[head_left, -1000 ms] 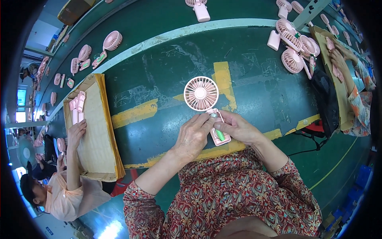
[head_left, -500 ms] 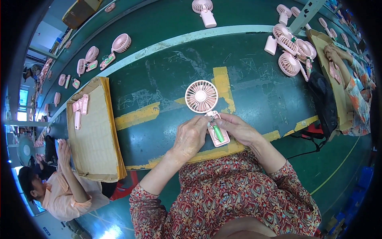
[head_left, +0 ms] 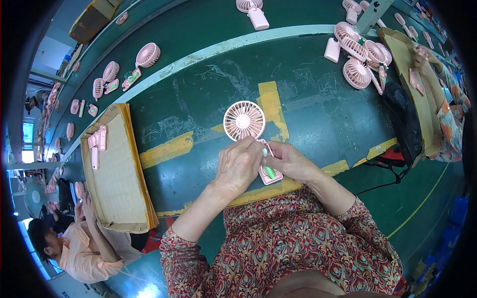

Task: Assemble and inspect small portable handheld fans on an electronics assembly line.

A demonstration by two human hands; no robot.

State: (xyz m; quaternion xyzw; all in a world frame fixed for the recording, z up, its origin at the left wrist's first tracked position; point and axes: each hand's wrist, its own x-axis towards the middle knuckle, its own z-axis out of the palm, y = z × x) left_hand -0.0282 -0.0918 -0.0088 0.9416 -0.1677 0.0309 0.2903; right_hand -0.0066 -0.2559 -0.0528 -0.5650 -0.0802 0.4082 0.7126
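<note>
Two hands pinch a pink fan by its open handle; the round head is beyond them over the counter, a green cylinder between them, a cardboard tray leftward.

pink fan, green cylinder

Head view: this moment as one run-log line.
left hand: fingers at handle top, grip unclear | right hand: holding handle | pink fan: handle open, green cylinder showing | cardboard tray: left, pink parts inside
</note>
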